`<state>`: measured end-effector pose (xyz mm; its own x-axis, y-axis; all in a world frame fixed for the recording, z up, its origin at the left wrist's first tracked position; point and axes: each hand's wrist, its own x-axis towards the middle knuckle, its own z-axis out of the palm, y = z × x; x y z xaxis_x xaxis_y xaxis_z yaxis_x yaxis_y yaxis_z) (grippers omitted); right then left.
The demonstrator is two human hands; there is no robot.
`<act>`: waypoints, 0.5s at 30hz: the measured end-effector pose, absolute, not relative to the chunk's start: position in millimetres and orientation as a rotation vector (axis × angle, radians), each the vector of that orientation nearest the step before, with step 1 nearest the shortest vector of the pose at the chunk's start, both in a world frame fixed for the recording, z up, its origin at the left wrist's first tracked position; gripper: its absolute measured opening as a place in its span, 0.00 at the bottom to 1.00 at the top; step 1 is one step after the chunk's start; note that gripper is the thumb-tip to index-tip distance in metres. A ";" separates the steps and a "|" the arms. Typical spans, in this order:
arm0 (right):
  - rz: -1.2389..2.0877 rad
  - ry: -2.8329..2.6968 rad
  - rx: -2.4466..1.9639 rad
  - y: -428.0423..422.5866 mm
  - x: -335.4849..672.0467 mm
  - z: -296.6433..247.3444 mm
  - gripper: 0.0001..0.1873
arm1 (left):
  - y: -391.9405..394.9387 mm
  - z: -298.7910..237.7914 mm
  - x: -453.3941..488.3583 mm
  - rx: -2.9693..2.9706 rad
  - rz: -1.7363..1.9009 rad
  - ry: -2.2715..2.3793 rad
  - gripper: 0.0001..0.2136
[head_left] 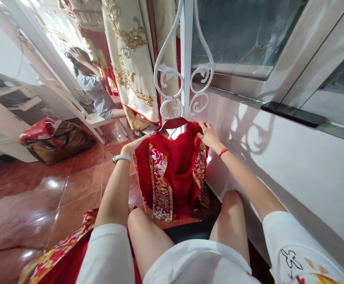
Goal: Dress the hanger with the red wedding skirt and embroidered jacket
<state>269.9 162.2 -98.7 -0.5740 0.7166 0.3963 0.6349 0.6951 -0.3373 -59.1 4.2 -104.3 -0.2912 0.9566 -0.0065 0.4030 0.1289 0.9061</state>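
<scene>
A red pleated garment (182,169) with embroidered gold-and-silver front bands hangs in front of my knees. Its shoulders sit around a dark red hanger (174,123), whose metal hook reaches up to the white scrollwork of a stand. With my left hand (133,145) I grip the garment's left shoulder, the fingers partly hidden by cloth. At the opposite shoulder, my right hand (209,136) pinches the red fabric near the collar edge. Between both hands the neckline sags in a loose curve.
Cream garments with gold embroidery (130,59) hang behind the white metal stand (186,51). A dark phone-like object (293,113) lies on the window ledge at right. Another red embroidered cloth (62,256) lies lower left. A brown bag (59,142) and a seated person (96,90) are at left.
</scene>
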 end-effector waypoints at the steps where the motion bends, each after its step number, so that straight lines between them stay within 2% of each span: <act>1: 0.184 -2.395 -1.063 159.9 270.4 -96.3 0.30 | 3.2 -106.5 -57.3 1.264 1.138 1.739 0.21; 4: 0.150 -2.395 -1.120 156.3 268.9 -89.7 0.28 | -1.9 -106.5 -51.1 1.195 1.283 1.794 0.19; 8: 0.189 -2.452 -1.131 154.8 265.3 -87.4 0.26 | -14.6 -101.4 -26.4 1.350 1.655 2.468 0.14; 11: 0.194 -2.495 -1.121 153.6 264.7 -87.5 0.24 | -27.3 -110.0 4.8 1.263 1.585 2.875 0.13; 15: 0.170 -2.486 -1.104 155.6 267.9 -89.0 0.25 | -44.1 -141.6 36.3 1.215 1.393 3.026 0.19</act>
